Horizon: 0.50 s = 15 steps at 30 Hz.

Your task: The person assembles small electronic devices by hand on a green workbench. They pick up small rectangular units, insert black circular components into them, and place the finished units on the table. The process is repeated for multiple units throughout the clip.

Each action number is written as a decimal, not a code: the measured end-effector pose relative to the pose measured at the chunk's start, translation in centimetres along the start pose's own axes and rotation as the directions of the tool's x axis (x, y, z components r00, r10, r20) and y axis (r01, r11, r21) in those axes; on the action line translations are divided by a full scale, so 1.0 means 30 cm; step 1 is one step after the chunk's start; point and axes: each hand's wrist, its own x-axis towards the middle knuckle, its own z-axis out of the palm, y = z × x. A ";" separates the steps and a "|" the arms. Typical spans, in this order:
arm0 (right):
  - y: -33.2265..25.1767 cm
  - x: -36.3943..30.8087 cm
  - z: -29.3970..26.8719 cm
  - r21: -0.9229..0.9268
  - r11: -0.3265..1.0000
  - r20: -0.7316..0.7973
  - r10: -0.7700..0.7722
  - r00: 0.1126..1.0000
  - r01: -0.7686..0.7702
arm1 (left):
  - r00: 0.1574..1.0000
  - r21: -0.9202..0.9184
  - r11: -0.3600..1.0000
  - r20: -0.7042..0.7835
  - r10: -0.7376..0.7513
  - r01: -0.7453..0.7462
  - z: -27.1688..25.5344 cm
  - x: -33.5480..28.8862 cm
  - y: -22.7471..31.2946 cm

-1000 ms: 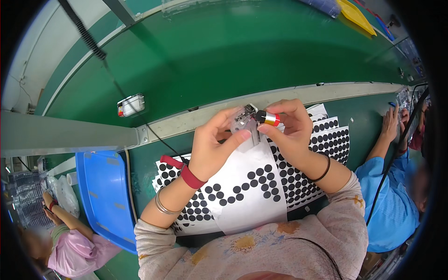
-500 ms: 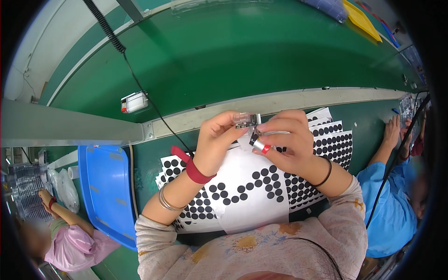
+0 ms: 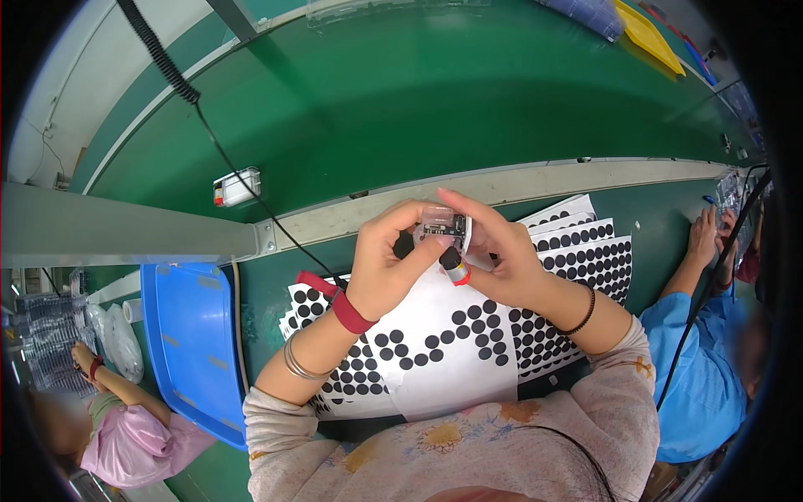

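Note:
Both my hands meet above the white sheets, around a small circuit board with clear plastic parts [image 3: 443, 226]. My left hand [image 3: 386, 259] is closed on its left side, thumb on the near edge. Closed around the right side is my right hand [image 3: 508, 261], its index finger raised behind the part. Against the right palm and fingers sits a short cylinder [image 3: 454, 266] with a black end, a silver middle and a red band. Below lie white sheets with black round dots [image 3: 468, 368]; some dots are gone from the top sheet. A red wrist strap [image 3: 350, 314] circles my left wrist.
A blue tray [image 3: 192, 351] stands at the left beside a metal post [image 3: 125, 222]. A white box [image 3: 238, 187] lies on the green surface beyond the rail, with a coiled cord [image 3: 159, 54] hanging nearby. Co-workers [image 3: 694, 368] sit at right and left.
My right hand has closed in on the board from the right, its index finger now raised behind it. The cylinder has turned and shifted slightly left and down. The cord has swung left.

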 end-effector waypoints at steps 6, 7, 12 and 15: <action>0.002 -0.005 0.002 0.074 0.996 -0.017 0.057 0.998 -0.056 | 0.994 -0.060 0.993 0.001 -0.106 0.106 0.000 -0.001 -0.003; -0.006 -0.003 -0.002 0.063 0.996 -0.004 0.065 0.998 -0.065 | 0.990 -0.077 0.987 0.004 -0.139 0.139 -0.002 -0.003 -0.002; -0.006 -0.005 0.003 0.037 0.996 0.011 0.076 0.997 -0.077 | 0.960 -0.298 0.912 0.089 -0.267 0.281 -0.008 0.001 0.022; -0.015 -0.007 0.005 -0.058 0.998 0.012 0.030 0.999 -0.029 | 0.963 -0.249 0.931 0.101 -0.250 0.267 -0.016 -0.003 0.019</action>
